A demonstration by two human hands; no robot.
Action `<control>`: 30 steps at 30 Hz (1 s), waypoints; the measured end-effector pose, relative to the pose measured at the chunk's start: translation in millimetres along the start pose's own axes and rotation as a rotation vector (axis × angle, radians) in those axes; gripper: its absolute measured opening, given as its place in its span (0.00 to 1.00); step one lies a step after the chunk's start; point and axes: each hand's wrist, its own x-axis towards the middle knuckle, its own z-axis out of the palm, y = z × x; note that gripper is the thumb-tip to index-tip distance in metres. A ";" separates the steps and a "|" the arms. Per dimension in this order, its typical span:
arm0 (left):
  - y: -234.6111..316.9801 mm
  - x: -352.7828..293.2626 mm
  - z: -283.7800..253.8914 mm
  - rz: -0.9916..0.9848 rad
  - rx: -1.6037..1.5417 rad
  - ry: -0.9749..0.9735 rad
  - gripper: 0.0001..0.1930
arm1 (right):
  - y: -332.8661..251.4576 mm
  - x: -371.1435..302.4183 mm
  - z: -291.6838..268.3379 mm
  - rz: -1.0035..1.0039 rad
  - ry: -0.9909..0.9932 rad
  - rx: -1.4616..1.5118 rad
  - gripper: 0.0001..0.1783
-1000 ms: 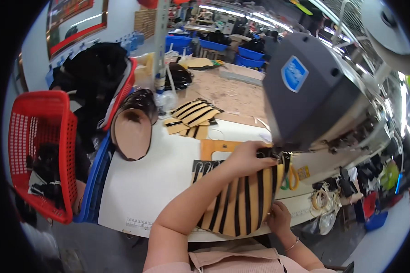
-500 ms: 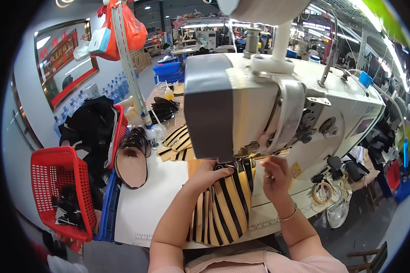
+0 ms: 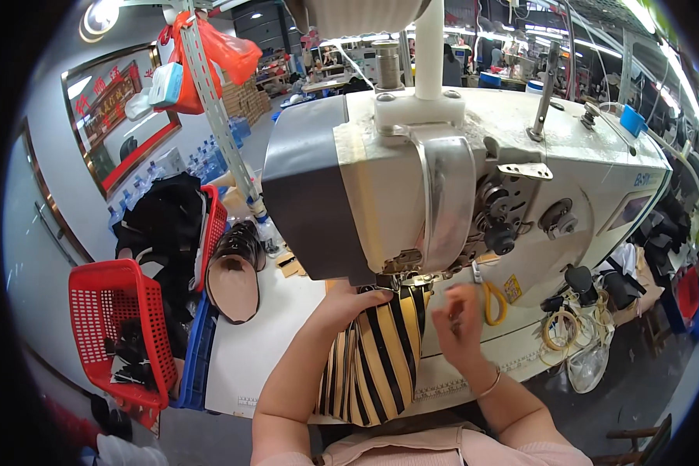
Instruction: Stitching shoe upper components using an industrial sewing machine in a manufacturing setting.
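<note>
A large white and grey sewing machine stands over the table. Below its needle area lies a black-and-tan striped piece, its lower end hanging over the table's front edge. My left hand grips this piece near its top, thumb pressed across it; the other fingers are mostly hidden. To the right of the striped piece, my right hand is raised and apart from it. Its fingers are curled together around a small dark thing, too blurred to name. Yellow-handled scissors lie just beyond that hand.
At left a black shoe-shaped piece with a pale sole rests on the white tabletop. Red baskets of dark pieces and a blue crate stand beside the table. Tape rolls and cords hang at right.
My view has shifted, so the machine appears larger and farther left. My right hand has drawn slightly toward me, fingers more curled. The scissors now show. My left hand stays on the striped piece.
</note>
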 end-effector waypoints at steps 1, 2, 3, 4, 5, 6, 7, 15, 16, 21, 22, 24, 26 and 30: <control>0.4 -0.2 0.4 -0.002 -0.002 -0.003 0.16 | -1.7 -4.1 -4.5 0.292 -0.240 0.042 0.11; 1.2 0.0 0.4 -0.050 -0.004 -0.023 0.20 | -3.5 -8.1 -9.0 0.584 -0.479 0.084 0.13; 1.8 -0.3 0.5 -0.098 -0.006 -0.044 0.25 | 5.4 -17.5 -6.4 0.870 -0.447 0.545 0.16; 1.9 -2.1 -0.7 -0.101 -0.006 -0.040 0.25 | -3.9 -17.1 -5.2 0.873 -0.449 0.548 0.16; 1.9 -3.6 -2.1 -0.078 0.023 -0.053 0.26 | -20.5 -14.8 -5.5 0.910 -0.430 0.744 0.18; 2.5 -5.0 -3.1 -0.055 0.052 -0.066 0.27 | -28.4 -13.2 -5.1 0.943 -0.407 0.941 0.19; 6.1 -6.9 -0.4 -0.058 0.050 -0.068 0.27 | -24.4 -14.7 -8.9 0.964 -0.429 0.946 0.20; 11.7 -4.2 5.7 -0.090 0.095 -0.001 0.20 | -9.2 -8.1 -16.3 1.025 -0.487 0.854 0.19; 12.2 -4.1 5.5 -0.090 0.095 0.000 0.20 | -8.3 -8.2 -16.6 1.022 -0.487 0.856 0.18; 12.6 -0.1 2.8 0.073 0.266 0.030 0.17 | -8.0 -4.8 -13.2 1.032 -0.454 0.901 0.18; 18.3 1.2 1.7 0.075 0.266 0.029 0.17 | -9.6 -2.6 -12.8 1.021 -0.431 0.899 0.18; 30.8 2.2 -0.4 -0.141 0.268 -0.126 0.25 | -10.3 -0.3 -13.3 1.009 -0.408 0.894 0.17; 25.1 3.3 -5.0 -0.068 0.254 -0.134 0.24 | -11.1 0.0 -11.1 1.002 -0.423 0.913 0.17; 23.3 12.4 -14.3 0.022 0.235 -0.212 0.21 | -18.0 1.8 -5.7 1.005 -0.412 0.862 0.17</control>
